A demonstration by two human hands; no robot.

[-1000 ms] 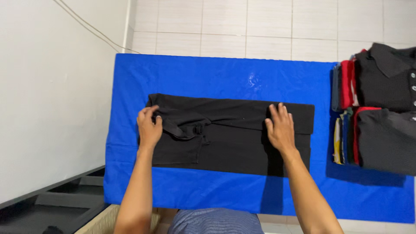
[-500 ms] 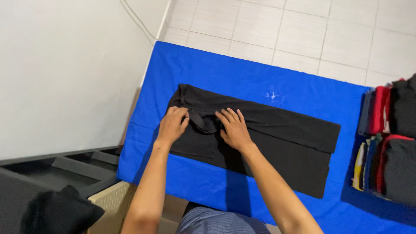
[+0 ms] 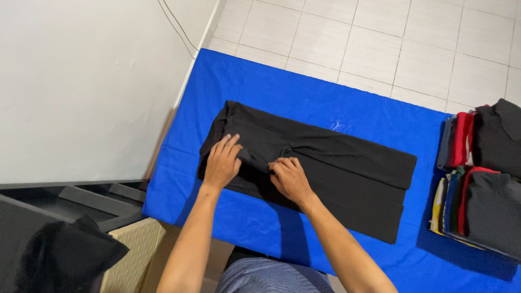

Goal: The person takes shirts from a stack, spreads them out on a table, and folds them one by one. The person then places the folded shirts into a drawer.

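Black shirt (image 3: pixel 325 168) centre of blue mat (image 3: pixel 304 92). Left hand (image 3: pixel 221 161) flat, fingers spread, at shirt's 9 o'clock end. Right hand (image 3: pixel 289 179) pinching fold; collar hidden underneath. Stacks (image 3: pixel 483 179) at 3 o'clock, cropped.

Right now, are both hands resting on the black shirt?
Yes, the left hand and right hand both press on the black shirt.

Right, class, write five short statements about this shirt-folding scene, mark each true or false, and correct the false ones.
1. Both hands rest on the black shirt. True.
2. The cloth under the shirt is red. False: it is blue.
3. Folded clothes are stacked at the right. True.
4. The left hand is lifted clear of the shirt. False: it lies flat on it.
5. The right hand holds scissors. False: it presses a fold.
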